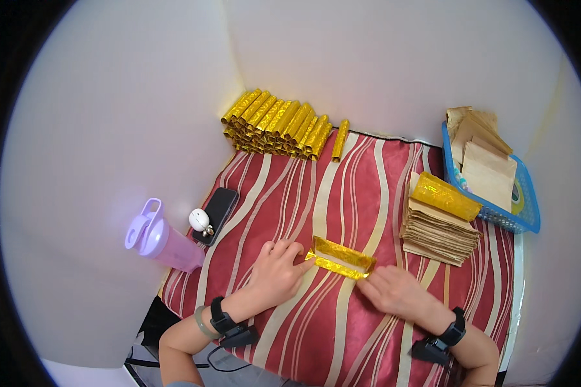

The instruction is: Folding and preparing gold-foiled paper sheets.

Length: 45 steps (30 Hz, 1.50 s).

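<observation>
A small strip of gold foil paper [339, 258] lies near the front of the table, its long sides folded up so a paler inside shows between them. My left hand [276, 274] grips its left end, with the index finger and thumb at the corner and the other fingers curled. At the right end, my right hand [394, 291] has its fingers closed on the near corner; the fingertips are partly hidden. Far off at the back left, many finished-looking gold paper tubes [281, 122] are stacked, and one single gold tube [340, 140] rests just right of the pile.
A red striped cloth [290, 206] covers the table. To the right sit a stack of brown paper [439, 235] topped by a gold sheet [447, 196], and a blue basket [528, 193] of papers. On the left are a purple bottle [168, 242], a black phone [221, 209] and a white earbud case [199, 220].
</observation>
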Motion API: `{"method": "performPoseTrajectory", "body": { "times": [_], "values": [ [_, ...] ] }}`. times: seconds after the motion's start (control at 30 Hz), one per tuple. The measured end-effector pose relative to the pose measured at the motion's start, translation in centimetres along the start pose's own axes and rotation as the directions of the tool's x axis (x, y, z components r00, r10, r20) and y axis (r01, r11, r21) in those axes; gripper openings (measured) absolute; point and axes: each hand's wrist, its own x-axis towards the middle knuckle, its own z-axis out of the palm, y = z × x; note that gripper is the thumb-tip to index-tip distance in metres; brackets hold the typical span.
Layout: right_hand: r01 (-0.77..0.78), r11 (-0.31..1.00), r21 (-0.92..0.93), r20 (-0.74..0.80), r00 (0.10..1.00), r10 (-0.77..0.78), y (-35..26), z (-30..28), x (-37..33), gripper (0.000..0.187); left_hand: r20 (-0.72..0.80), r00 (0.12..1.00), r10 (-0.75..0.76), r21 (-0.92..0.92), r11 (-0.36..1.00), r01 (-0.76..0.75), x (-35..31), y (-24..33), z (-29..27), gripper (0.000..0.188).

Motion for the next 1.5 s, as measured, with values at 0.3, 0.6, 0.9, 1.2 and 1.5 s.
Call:
{"method": "performPoseTrajectory", "body": {
  "times": [0.3, 0.6, 0.9, 1.2, 1.5],
  "values": [
    [0.051, 0.951, 0.304, -0.021, 0.999, -0.047, -3.6, 0.3, 0.8, 0.022, 0.11, 0.994, -0.005, -0.191, 0.981, 0.026, 4.1, 2.0, 1.5, 0.047],
    [-0.466, 0.704, 0.535, 0.068, 0.855, 0.514, 1.7, 1.2, -0.6, 0.034, 0.269, 0.903, 0.334, -0.511, 0.844, -0.16, 5.3, -1.9, 1.8, 0.045],
    [-0.241, 0.948, 0.208, 0.08, 0.97, 0.229, 1.8, 0.2, 0.2, 0.037, 0.319, 0.919, 0.229, -0.61, 0.792, 0.014, 3.9, -1.9, 1.4, 0.031],
    [-0.316, 0.889, 0.33, 0.095, 0.949, 0.302, 2.0, 0.6, 0.3, 0.024, 0.404, 0.913, -0.046, -0.711, 0.613, 0.345, 0.3, -1.1, -0.5, 0.014],
    [-0.111, 0.992, 0.06, 0.012, 0.994, 0.11, 1.9, 0.4, 0.4, 0.019, 0.12, 0.989, 0.089, -0.576, 0.817, -0.004, -1.0, -1.0, 0.1, 0.016]
  ]
}}
